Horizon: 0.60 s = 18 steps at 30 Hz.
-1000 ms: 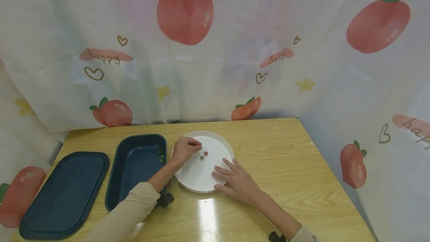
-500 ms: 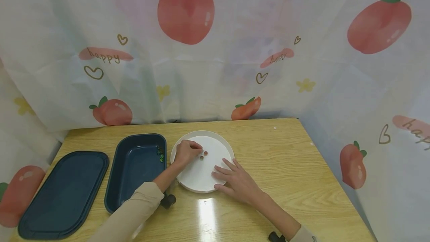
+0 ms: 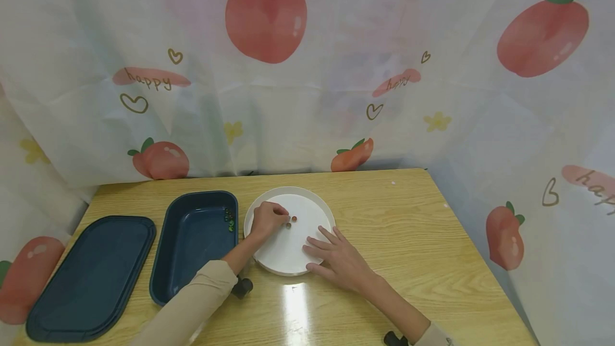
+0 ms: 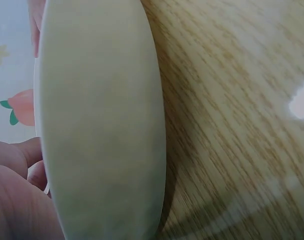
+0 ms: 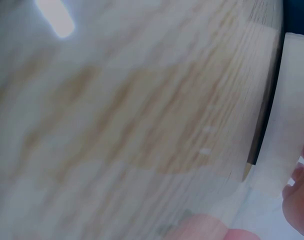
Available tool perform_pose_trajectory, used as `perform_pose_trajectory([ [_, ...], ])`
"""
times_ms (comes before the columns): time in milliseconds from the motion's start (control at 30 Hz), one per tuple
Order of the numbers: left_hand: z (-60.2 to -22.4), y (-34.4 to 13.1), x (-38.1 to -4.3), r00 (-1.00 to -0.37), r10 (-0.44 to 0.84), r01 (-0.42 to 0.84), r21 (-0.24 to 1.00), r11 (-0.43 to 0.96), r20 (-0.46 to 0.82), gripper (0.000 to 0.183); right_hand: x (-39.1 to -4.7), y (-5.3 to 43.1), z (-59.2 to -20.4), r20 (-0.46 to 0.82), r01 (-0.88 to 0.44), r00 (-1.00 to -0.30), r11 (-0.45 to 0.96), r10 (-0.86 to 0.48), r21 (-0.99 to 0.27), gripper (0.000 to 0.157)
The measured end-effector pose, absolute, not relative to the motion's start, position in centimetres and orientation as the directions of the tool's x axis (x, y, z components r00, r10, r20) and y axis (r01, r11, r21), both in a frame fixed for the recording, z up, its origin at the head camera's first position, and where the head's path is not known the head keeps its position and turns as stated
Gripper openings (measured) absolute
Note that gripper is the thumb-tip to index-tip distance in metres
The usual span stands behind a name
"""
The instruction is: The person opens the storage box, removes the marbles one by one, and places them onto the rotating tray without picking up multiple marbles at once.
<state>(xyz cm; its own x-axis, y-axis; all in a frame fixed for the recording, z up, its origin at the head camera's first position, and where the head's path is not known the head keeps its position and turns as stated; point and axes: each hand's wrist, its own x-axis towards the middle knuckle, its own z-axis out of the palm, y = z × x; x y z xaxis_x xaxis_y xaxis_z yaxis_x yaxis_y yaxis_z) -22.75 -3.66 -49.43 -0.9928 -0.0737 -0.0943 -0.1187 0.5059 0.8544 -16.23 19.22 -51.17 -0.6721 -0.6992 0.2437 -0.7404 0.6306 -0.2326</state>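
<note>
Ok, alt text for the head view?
Left hand over a round white tray, fingertips beside two small beads; right hand spread over its right side. To the left, a blue tub with greenish beads and a flat blue lid.

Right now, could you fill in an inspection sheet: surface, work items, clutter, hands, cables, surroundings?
Surface: wooden table, glossy near its front.
Work items: round white tray carrying a reddish bead and a greenish bead; dark blue bin with green pieces inside.
Clutter: dark blue flat tray, left of the bin.
Hands: left hand curled above the beads, grip unclear; right hand spread at the white tray's rim.
Cables: nothing seen.
Surroundings: fruit-print curtain behind.
</note>
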Motion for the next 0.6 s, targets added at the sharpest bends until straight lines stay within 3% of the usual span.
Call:
perform_pose_trajectory([
  [600,-49.24,-3.65,-22.74,-0.993,-0.067,-0.114,0.848,0.518,-0.093,0.005,-16.3,19.17,-51.23,0.233,-0.735,-0.678,0.635,-0.698,-0.237,0.048],
])
